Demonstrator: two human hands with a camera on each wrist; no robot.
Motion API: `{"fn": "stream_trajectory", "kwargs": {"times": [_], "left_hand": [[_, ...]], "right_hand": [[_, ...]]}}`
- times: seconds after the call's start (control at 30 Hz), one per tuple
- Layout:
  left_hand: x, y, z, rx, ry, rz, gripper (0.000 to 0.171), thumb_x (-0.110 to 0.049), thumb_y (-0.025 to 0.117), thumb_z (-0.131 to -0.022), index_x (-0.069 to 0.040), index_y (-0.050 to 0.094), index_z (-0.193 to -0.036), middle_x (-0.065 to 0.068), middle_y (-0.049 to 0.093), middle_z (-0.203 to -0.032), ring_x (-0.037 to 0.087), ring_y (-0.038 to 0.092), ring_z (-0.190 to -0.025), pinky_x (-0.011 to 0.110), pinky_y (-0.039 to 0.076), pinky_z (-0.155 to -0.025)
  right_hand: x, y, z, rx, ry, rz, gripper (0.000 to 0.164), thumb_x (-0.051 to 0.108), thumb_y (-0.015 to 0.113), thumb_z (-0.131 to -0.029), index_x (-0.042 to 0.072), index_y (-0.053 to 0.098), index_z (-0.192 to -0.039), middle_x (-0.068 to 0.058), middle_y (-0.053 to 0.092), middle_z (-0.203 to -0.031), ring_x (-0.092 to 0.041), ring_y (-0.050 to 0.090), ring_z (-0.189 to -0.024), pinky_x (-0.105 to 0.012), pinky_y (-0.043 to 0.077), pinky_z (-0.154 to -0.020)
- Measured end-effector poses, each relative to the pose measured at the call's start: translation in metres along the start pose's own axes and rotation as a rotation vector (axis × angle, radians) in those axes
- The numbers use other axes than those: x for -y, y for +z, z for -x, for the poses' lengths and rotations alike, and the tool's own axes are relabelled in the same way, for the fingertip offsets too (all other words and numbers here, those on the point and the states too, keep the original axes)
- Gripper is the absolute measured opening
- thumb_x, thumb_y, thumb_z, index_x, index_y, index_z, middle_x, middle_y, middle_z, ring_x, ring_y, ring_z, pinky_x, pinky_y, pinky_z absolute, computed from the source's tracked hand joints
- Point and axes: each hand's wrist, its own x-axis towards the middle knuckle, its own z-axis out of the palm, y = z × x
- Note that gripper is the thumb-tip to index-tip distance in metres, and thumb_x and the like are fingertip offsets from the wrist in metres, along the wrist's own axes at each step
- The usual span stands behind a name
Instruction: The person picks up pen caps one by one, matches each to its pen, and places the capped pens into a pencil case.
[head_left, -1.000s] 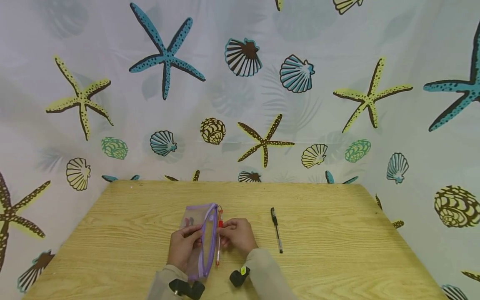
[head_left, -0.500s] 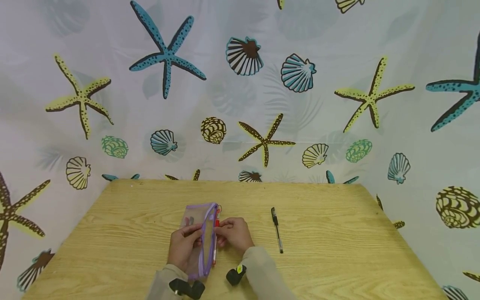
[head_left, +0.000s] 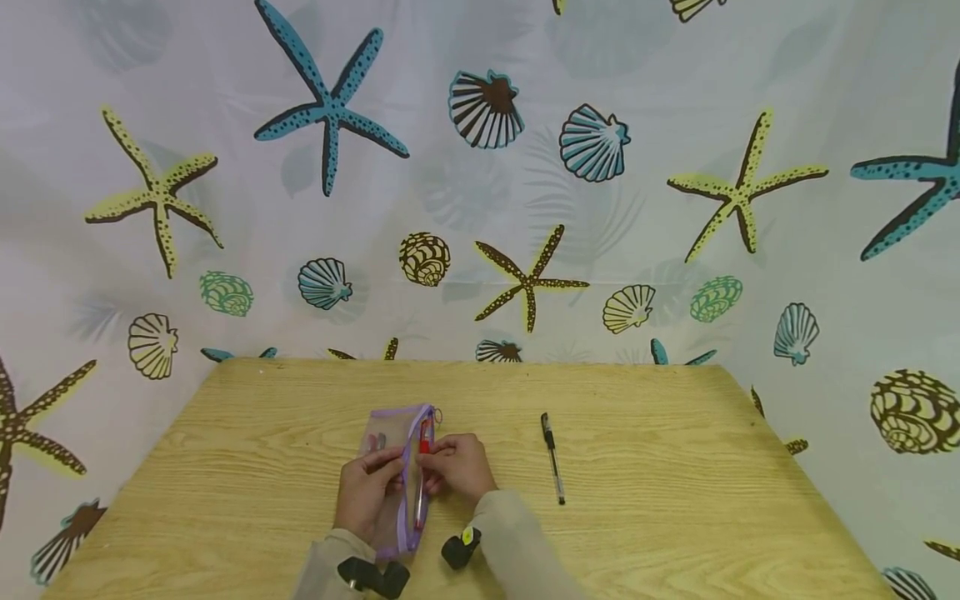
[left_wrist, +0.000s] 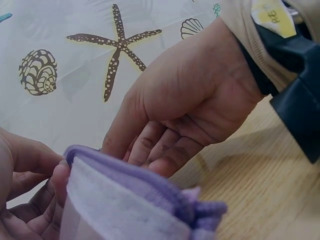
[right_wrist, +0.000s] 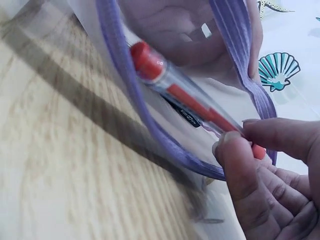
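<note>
A see-through pencil pouch with purple zipper edging stands with its mouth gaping to the right. My left hand pinches the near side of that mouth between thumb and fingers. Between thumb and index finger, my right hand holds a red pen by its middle. In the right wrist view the pen lies across the pouch opening, its red end just inside the purple rim. Through the mesh a dark item with lettering shows inside. The left wrist view has the pouch hiding the pen.
A black pen lies on the wooden table to the right of my right hand. Small pink and grey items show through the pouch's far part. A shell-patterned curtain hangs behind and at both sides.
My right hand has moved left with the red pen, from beside the pouch to its open mouth. The left hand keeps its hold on the pouch edge.
</note>
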Motion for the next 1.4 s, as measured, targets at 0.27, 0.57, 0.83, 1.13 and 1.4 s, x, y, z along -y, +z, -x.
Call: {"fn": "stream_trajectory", "kwargs": {"times": [0.27,0.57,0.83,1.13,1.4], "left_hand": [[-0.001,0.001,-0.001,0.003,0.017,0.027,0.025,0.007,0.064,-0.086,0.017,0.063,-0.109,0.004,0.068,-0.082,0.008,0.058,-0.057,0.019,0.051,-0.054],[0.000,0.001,-0.001,-0.004,0.016,0.021,0.024,0.007,0.063,-0.087,0.017,0.063,-0.108,0.003,0.067,-0.077,0.007,0.057,-0.056,0.019,0.050,-0.053],[0.000,0.001,-0.001,-0.006,0.011,0.015,0.023,0.007,0.063,-0.087,0.017,0.064,-0.108,0.003,0.067,-0.077,0.007,0.057,-0.056,0.019,0.050,-0.053],[0.001,0.000,-0.002,-0.007,0.008,0.013,0.023,0.007,0.063,-0.086,0.017,0.064,-0.108,0.001,0.067,-0.076,0.006,0.057,-0.056,0.019,0.050,-0.054],[0.001,0.000,-0.001,-0.001,0.006,0.012,0.023,0.007,0.063,-0.086,0.017,0.064,-0.108,0.001,0.066,-0.076,0.007,0.057,-0.057,0.019,0.050,-0.054]], "right_hand": [[-0.003,0.004,-0.005,0.037,0.012,-0.032,0.016,0.001,0.071,-0.085,-0.011,0.066,-0.093,-0.023,0.069,-0.078,-0.019,0.066,-0.056,-0.033,0.057,-0.053],[0.000,-0.001,-0.003,0.062,0.008,-0.044,0.021,0.000,0.070,-0.085,-0.015,0.064,-0.099,-0.025,0.069,-0.080,-0.024,0.068,-0.061,-0.035,0.058,-0.057],[0.001,-0.004,-0.002,0.065,-0.002,-0.038,0.021,0.001,0.070,-0.085,-0.013,0.065,-0.099,-0.022,0.069,-0.079,-0.022,0.068,-0.060,-0.034,0.058,-0.055],[0.005,-0.008,0.002,0.066,0.006,-0.032,0.025,0.003,0.070,-0.086,-0.014,0.064,-0.102,-0.023,0.070,-0.083,-0.024,0.069,-0.062,-0.034,0.058,-0.057],[0.004,-0.010,0.002,0.060,-0.004,-0.009,0.023,0.001,0.069,-0.086,-0.014,0.064,-0.102,-0.021,0.070,-0.081,-0.024,0.068,-0.061,-0.035,0.058,-0.056]]}}
